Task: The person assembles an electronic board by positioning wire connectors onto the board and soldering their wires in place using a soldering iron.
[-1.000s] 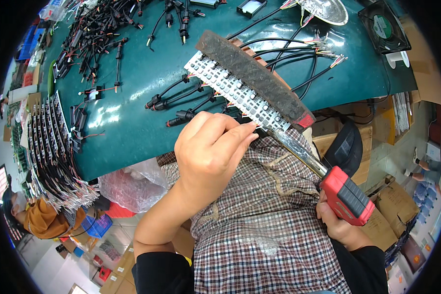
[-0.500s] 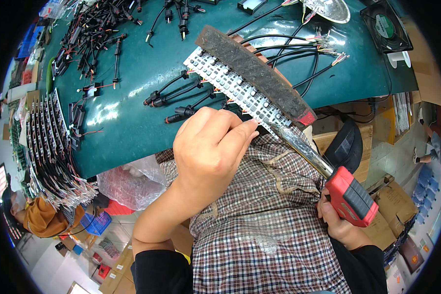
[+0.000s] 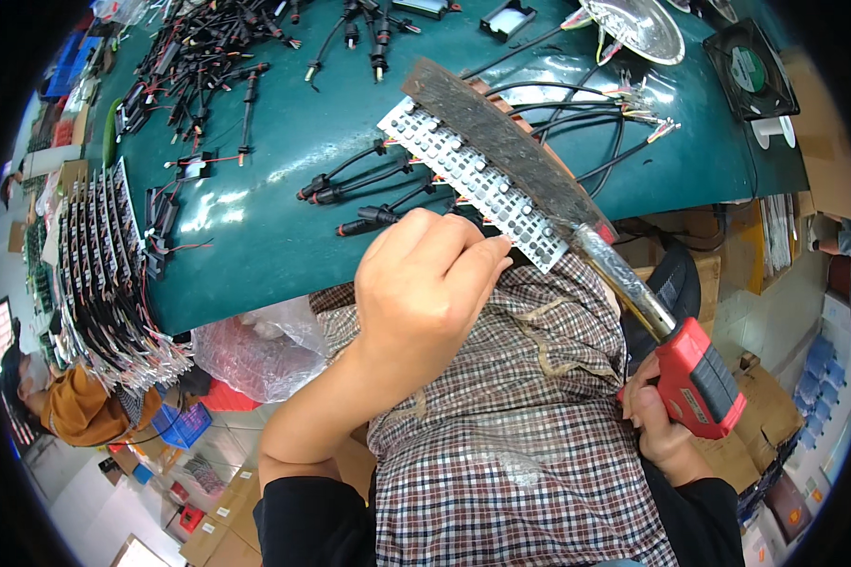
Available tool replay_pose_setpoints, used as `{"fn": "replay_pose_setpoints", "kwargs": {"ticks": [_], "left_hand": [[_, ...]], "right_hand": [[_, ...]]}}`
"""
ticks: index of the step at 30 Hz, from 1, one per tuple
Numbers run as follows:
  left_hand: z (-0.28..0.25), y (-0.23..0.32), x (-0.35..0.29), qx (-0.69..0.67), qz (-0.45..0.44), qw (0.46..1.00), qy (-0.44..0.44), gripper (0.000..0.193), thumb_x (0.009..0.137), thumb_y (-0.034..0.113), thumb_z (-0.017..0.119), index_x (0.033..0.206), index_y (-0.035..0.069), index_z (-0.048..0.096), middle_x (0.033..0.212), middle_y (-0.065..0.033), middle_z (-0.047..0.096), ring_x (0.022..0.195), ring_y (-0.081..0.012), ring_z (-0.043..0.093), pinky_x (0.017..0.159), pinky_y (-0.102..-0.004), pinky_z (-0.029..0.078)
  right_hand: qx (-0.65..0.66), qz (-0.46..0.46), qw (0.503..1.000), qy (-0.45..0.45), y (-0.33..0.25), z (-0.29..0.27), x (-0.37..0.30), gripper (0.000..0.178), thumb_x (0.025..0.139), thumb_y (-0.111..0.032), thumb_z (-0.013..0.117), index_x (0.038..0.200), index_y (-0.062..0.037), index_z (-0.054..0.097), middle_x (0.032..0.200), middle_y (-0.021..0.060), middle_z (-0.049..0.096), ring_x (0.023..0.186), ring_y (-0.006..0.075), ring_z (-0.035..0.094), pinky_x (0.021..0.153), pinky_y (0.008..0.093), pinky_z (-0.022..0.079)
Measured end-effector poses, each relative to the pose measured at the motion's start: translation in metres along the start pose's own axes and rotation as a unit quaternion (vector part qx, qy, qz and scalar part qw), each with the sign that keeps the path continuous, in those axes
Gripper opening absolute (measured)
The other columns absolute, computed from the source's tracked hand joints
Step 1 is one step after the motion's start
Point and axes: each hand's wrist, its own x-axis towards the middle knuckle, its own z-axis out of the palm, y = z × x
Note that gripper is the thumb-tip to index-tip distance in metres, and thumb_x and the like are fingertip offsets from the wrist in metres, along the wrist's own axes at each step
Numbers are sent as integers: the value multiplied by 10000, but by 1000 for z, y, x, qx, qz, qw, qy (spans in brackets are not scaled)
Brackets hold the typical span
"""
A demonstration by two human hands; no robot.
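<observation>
A white circuit board strip (image 3: 473, 180) with dark round parts lies at the table's front edge, its near end over the edge. Along its far side rests a long dark, rough bar (image 3: 501, 142). My left hand (image 3: 430, 274) is closed in a pinch at the board's near edge; what the fingertips hold is hidden. My right hand (image 3: 667, 430) grips the red and black handle of a soldering gun (image 3: 695, 378). Its metal barrel slants up, with the tip over the bar's near end. Several black connector cables (image 3: 369, 219) stick out from the board's left side.
Loose black connector leads (image 3: 194, 76) pile up at the far left of the green table (image 3: 227, 274). A stack of wired board strips (image 3: 95, 255) hangs over the left edge. A metal dish (image 3: 643, 28) and a black fan (image 3: 752, 71) stand at the far right.
The soldering gun's tip has shifted up and right, from the board's near end to over the bar's end. The left hand stays pinched at the board's edge. The whole view has shifted slightly.
</observation>
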Motion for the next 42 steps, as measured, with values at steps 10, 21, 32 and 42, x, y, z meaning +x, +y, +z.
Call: {"fn": "replay_pose_setpoints", "kwargs": {"ticks": [10,21,32,42], "left_hand": [[-9,10,0,-32,-53,997,42,188,683,126,872,795,78,728,935,-56,646,815,-228,603,680,-353,506],[-75,-132,5,380,-288,873,102,205,792,238,833,896,73,770,1093,-78,684,1005,-295,635,895,-414,511],[-96,-112,27,-116,-225,879,403,129,993,68,667,1059,-37,631,1087,-178,743,930,-181,719,822,-280,592],[-69,5,6,-278,-310,901,118,177,984,76,677,1154,40,713,949,-28,661,692,-72,588,577,-182,447]], "right_hand": [[96,-91,989,72,7,14,14,324,1012,-155,559,1272,16,471,770,28,515,486,91,391,520,249,403],[119,-90,981,124,10,18,14,302,1033,-142,544,1270,36,492,667,0,460,487,69,382,505,246,369],[88,-88,989,85,14,16,10,325,1028,-59,474,1341,22,442,700,37,474,508,88,395,525,278,413],[104,-89,988,66,1,22,23,301,1021,-50,503,1315,-6,459,710,37,474,510,87,400,523,265,412]]}}
